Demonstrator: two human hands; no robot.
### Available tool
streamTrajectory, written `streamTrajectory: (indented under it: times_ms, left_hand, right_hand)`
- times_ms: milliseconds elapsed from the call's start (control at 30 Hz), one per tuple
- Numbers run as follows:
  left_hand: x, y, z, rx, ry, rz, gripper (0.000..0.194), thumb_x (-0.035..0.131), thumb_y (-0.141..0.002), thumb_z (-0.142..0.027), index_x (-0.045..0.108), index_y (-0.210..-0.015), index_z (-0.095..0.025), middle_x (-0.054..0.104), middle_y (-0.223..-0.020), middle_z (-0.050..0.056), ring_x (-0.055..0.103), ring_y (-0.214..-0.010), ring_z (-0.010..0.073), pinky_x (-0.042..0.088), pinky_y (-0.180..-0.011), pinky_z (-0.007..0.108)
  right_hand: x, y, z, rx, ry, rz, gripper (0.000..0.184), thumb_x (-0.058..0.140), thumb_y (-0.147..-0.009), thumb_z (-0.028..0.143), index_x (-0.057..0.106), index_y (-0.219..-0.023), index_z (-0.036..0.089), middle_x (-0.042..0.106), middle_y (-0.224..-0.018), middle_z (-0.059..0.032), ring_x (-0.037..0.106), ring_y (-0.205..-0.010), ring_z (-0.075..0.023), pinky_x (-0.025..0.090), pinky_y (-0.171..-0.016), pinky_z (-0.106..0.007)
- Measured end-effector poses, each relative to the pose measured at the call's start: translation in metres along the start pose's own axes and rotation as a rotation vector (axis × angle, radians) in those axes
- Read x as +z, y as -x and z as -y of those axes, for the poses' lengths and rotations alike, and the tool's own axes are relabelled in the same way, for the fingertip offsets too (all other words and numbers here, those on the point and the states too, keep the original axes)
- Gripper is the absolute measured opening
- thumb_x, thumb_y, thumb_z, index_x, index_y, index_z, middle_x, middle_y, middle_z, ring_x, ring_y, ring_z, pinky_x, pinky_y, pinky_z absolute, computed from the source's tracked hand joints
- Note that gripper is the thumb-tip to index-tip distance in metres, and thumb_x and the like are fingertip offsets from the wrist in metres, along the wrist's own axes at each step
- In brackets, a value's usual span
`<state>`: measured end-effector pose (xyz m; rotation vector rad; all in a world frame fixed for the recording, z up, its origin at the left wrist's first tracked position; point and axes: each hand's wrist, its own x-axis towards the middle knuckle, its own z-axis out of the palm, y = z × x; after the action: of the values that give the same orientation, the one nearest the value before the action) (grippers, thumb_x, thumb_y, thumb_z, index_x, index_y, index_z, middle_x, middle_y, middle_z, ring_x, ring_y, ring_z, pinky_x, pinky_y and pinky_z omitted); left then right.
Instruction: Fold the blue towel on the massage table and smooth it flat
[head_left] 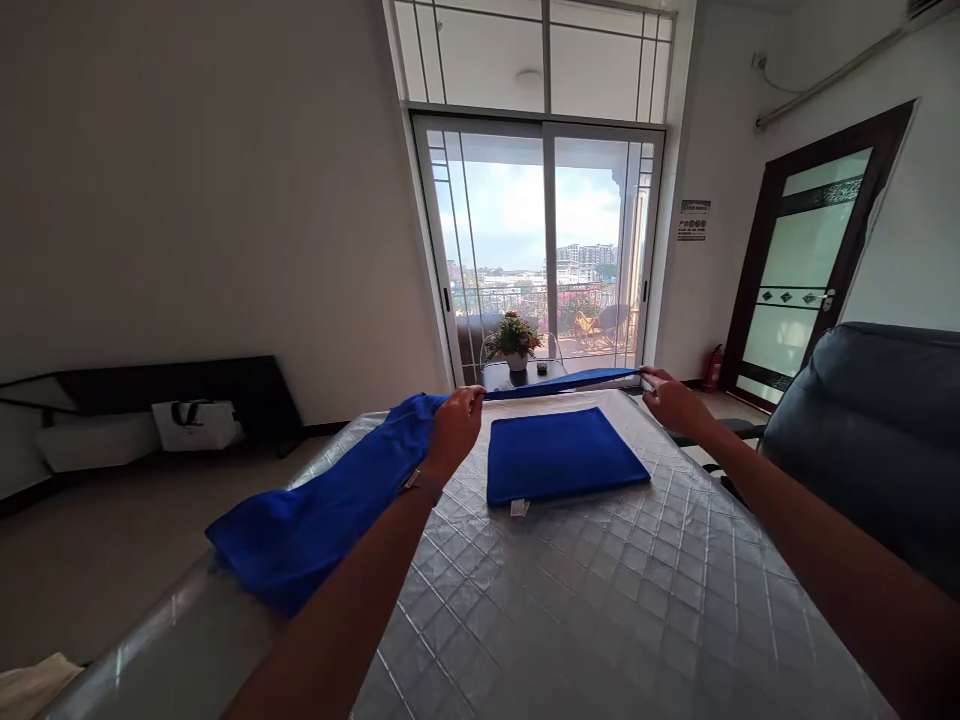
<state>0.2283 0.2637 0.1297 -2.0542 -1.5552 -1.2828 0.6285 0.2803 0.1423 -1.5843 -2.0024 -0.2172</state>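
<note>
A blue cloth (562, 383) is stretched between my two hands above the far end of the covered bed-like surface. It is seen nearly edge-on, as a thin band. My left hand (456, 425) pinches its left end, and my right hand (669, 400) pinches its right end. Below the band lies a flat blue rectangle of fabric (566, 455) with a white tag at its near edge. A longer rumpled blue cloth (330, 510) lies to the left, partly behind my left forearm. Whether it joins the held cloth, I cannot tell.
Shiny quilted plastic (600, 590) covers the surface. A dark padded chair (877, 440) stands close on the right. Beyond the far edge, a potted plant (515, 345) is on a small table before the sliding glass door. A white bag (196, 427) is at the left wall.
</note>
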Motion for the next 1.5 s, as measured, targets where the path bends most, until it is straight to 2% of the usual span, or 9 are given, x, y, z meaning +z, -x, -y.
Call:
streamTrajectory:
  times_ms: [167,267,433,633,867,1033,1233,1367,1500]
  left_hand:
    - [0.045,0.108,0.024,0.007,-0.159,0.329,0.028,0.039,-0.101,-0.017,0.066,-0.109,-0.021,0.075,-0.109,0.010,0.072,-0.101,0.0236,0.055,-0.090,0.037]
    - [0.048,0.129,0.022,0.015,-0.250,0.379,0.031,0.037,-0.101,-0.016,0.065,-0.112,-0.021,0.074,-0.109,0.012,0.072,-0.100,0.0254,0.056,-0.086,0.038]
    - [0.040,0.123,0.016,0.129,-0.297,0.315,0.029,0.039,-0.100,-0.016,0.064,-0.113,-0.023,0.072,-0.117,0.011,0.070,-0.106,0.0258,0.055,-0.094,0.039]
    - [0.039,0.133,0.024,0.151,-0.265,0.467,0.021,0.044,-0.095,-0.013,0.062,-0.102,-0.022,0.071,-0.105,0.007,0.070,-0.097,0.0218,0.055,-0.087,0.034]
    - [0.039,0.133,0.019,0.246,-0.363,0.390,0.018,0.047,-0.096,-0.014,0.063,-0.100,-0.021,0.071,-0.102,0.008,0.068,-0.099,0.0242,0.052,-0.089,0.037]
    - [0.038,0.133,0.015,0.217,-0.408,0.439,0.015,0.052,-0.091,-0.014,0.065,-0.095,-0.020,0.073,-0.097,0.009,0.069,-0.092,0.0259,0.054,-0.084,0.039]
    - [0.042,0.133,0.015,0.213,-0.236,0.297,0.038,0.049,-0.096,-0.018,0.061,-0.131,-0.018,0.063,-0.143,0.014,0.059,-0.132,0.0281,0.046,-0.113,0.046]
    - [0.052,0.136,0.024,0.288,-0.070,0.483,0.048,0.042,-0.105,-0.035,0.048,-0.151,-0.022,0.047,-0.159,0.012,0.041,-0.149,0.0260,0.041,-0.120,0.049]
    - [0.058,0.137,0.033,0.207,-0.003,0.619,0.053,0.033,-0.108,-0.043,0.048,-0.151,-0.016,0.048,-0.158,0.015,0.038,-0.150,0.0247,0.039,-0.122,0.047]
  right_hand:
    - [0.091,0.082,-0.022,0.043,-0.024,0.273,0.044,0.041,-0.096,0.024,0.071,-0.128,0.021,0.058,-0.150,-0.0060,0.065,-0.123,-0.0269,0.049,-0.109,-0.044]
    - [0.115,0.109,-0.033,0.032,-0.028,0.287,0.044,0.043,-0.094,0.022,0.072,-0.127,0.024,0.060,-0.148,-0.0044,0.063,-0.128,-0.0258,0.048,-0.110,-0.043]
    - [0.111,0.110,-0.042,-0.011,-0.013,0.180,0.044,0.041,-0.097,0.022,0.071,-0.129,0.025,0.061,-0.147,-0.0044,0.061,-0.129,-0.0245,0.048,-0.110,-0.043]
    - [0.110,0.116,-0.040,-0.046,0.054,0.270,0.044,0.042,-0.096,0.019,0.071,-0.128,0.023,0.061,-0.147,-0.0040,0.060,-0.130,-0.0269,0.047,-0.110,-0.047]
    - [0.115,0.115,-0.048,-0.078,0.134,0.162,0.041,0.042,-0.098,0.021,0.072,-0.127,0.024,0.063,-0.144,-0.0038,0.061,-0.129,-0.0261,0.048,-0.106,-0.045]
    - [0.118,0.118,-0.053,-0.089,0.129,0.180,0.038,0.045,-0.096,0.019,0.075,-0.118,0.026,0.068,-0.138,-0.0039,0.064,-0.125,-0.0253,0.049,-0.105,-0.044]
    - [0.115,0.116,-0.044,-0.098,0.074,0.059,0.038,0.045,-0.096,0.024,0.073,-0.123,0.024,0.073,-0.129,-0.0070,0.065,-0.122,-0.0263,0.048,-0.107,-0.046]
    - [0.123,0.119,-0.037,-0.110,-0.004,0.063,0.050,0.042,-0.099,0.032,0.056,-0.146,0.021,0.055,-0.153,-0.0090,0.051,-0.140,-0.0263,0.041,-0.117,-0.046]
    - [0.135,0.121,-0.041,-0.129,-0.058,0.186,0.059,0.038,-0.102,0.042,0.048,-0.153,0.014,0.047,-0.158,-0.0136,0.040,-0.149,-0.0260,0.033,-0.123,-0.046]
